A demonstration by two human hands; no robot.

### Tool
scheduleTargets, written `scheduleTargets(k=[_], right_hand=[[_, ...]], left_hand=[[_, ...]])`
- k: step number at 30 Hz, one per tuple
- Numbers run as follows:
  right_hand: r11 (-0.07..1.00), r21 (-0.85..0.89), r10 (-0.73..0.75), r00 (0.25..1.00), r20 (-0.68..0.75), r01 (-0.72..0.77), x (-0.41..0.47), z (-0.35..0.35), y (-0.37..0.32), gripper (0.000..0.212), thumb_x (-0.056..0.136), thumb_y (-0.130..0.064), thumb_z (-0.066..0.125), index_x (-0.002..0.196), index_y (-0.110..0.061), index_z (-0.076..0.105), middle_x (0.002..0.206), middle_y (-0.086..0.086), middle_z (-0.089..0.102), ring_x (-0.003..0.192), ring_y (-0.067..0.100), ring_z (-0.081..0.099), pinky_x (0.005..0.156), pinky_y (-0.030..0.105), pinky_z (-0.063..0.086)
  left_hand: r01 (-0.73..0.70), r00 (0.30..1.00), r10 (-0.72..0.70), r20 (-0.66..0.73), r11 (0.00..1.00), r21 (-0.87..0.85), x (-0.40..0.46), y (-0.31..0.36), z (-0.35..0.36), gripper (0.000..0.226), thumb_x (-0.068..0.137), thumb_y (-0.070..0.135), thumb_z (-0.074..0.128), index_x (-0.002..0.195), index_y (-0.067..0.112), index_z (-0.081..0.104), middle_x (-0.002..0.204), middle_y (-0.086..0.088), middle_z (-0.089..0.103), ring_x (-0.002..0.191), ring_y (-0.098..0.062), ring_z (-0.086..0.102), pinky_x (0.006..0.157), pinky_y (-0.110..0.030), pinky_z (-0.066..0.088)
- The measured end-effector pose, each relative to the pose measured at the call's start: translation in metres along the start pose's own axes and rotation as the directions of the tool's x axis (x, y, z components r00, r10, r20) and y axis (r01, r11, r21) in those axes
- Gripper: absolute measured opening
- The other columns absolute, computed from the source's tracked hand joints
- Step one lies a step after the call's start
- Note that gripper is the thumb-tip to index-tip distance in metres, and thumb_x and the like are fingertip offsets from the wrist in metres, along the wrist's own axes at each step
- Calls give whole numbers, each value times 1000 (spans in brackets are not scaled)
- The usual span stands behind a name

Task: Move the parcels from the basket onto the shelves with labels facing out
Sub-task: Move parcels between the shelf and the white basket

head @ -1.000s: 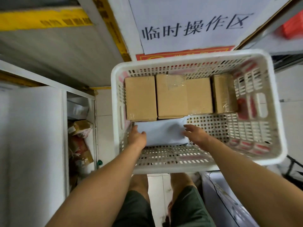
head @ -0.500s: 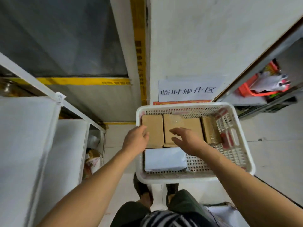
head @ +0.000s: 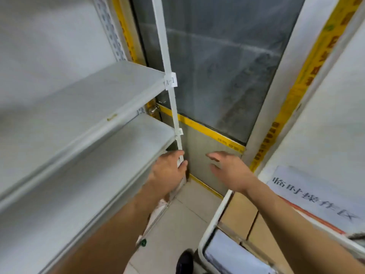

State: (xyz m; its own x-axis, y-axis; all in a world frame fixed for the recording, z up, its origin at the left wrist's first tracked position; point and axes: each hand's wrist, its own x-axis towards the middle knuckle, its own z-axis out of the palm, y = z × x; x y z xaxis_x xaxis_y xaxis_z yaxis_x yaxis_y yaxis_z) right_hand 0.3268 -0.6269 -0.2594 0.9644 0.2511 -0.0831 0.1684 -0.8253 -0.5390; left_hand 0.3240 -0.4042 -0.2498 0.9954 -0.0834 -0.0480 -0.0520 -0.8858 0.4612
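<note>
The shelves fill the view from 7 to 11 o'clock, grey-white boards whose long edges run from lower left up toward the centre, ending at a white post tagged "A-1". The white basket sits at 5 o'clock, cut by the frame. In it lie brown boxes in a row and a pale flat parcel nearer the person; labels cannot be made out. The left hand rests against the post, fingers loosely bent. The right hand hovers above the basket, fingers spread, holding nothing.
</note>
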Motion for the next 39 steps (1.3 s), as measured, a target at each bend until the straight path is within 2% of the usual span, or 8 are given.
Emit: scheduleTargets(k=[3, 7, 12, 19, 26, 32, 36, 39], right_hand=[[992, 3, -126, 992, 8, 126, 15, -6, -46, 36, 103, -30, 62, 139, -22, 65, 133, 2, 69, 118, 20, 66, 101, 35, 52], [950, -4, -311, 950, 29, 311, 26, -7, -114, 36, 104, -36, 62, 140, -31, 63, 137, -7, 67, 112, 14, 66, 89, 25, 50], [841, 32, -540, 838, 72, 539, 33, 3, -214, 42, 105, -36, 61, 146, -26, 60, 142, -7, 64, 128, 15, 60, 105, 34, 51], [657, 113, -754, 652, 86, 745, 32, 49, -354, 38, 99, -27, 68, 137, -21, 67, 132, -2, 71, 123, 16, 65, 107, 34, 49], [545, 199, -838, 537, 96, 815, 21, 114, -488, 38, 98, -30, 71, 136, -24, 68, 128, -5, 72, 120, 14, 65, 102, 27, 48], [424, 298, -906, 398, 146, 855, -13, 160, -585, 45, 102, -34, 67, 146, -30, 60, 140, -7, 64, 128, 11, 59, 102, 22, 45], [351, 368, -936, 309, 169, 861, -38, 182, -637, 53, 104, -39, 64, 155, -32, 49, 154, -5, 54, 139, 16, 53, 110, 32, 47], [340, 433, -940, 285, 189, 835, -56, 195, -670, 65, 104, -44, 61, 162, -35, 34, 165, -5, 41, 149, 20, 43, 117, 41, 44]], left_hand=[[65, 988, -63, -139, 998, 11, -27, -17, -39, 38, 105, 38, 56, 140, 23, 63, 134, -1, 68, 122, -25, 64, 103, -35, 48], [178, 940, -175, -293, 984, -18, -72, -50, -89, 43, 104, 41, 60, 143, 23, 61, 140, -3, 66, 125, -26, 64, 104, -39, 53], [326, 818, -310, -485, 944, -55, -143, -97, -150, 45, 101, 40, 65, 141, 18, 65, 137, -8, 69, 124, -29, 65, 101, -37, 52], [487, 645, -429, -632, 869, -93, -244, -162, -218, 47, 102, 40, 64, 143, 19, 61, 137, -7, 68, 123, -27, 64, 100, -38, 53], [606, 467, -479, -744, 786, -126, -317, -234, -275, 53, 103, 44, 61, 149, 19, 56, 146, -4, 61, 130, -24, 59, 104, -37, 50], [667, 292, -434, -852, 731, -145, -385, -279, -310, 49, 102, 34, 65, 148, 18, 57, 150, -3, 58, 134, -24, 56, 108, -35, 48], [722, 124, -369, -921, 671, -171, -432, -299, -326, 50, 98, 25, 69, 145, 16, 58, 150, -9, 57, 132, -29, 57, 104, -35, 49], [758, 44, -360, -932, 620, -204, -455, -311, -334, 60, 95, 23, 73, 150, 17, 50, 152, -12, 52, 128, -32, 56, 97, -32, 48]])
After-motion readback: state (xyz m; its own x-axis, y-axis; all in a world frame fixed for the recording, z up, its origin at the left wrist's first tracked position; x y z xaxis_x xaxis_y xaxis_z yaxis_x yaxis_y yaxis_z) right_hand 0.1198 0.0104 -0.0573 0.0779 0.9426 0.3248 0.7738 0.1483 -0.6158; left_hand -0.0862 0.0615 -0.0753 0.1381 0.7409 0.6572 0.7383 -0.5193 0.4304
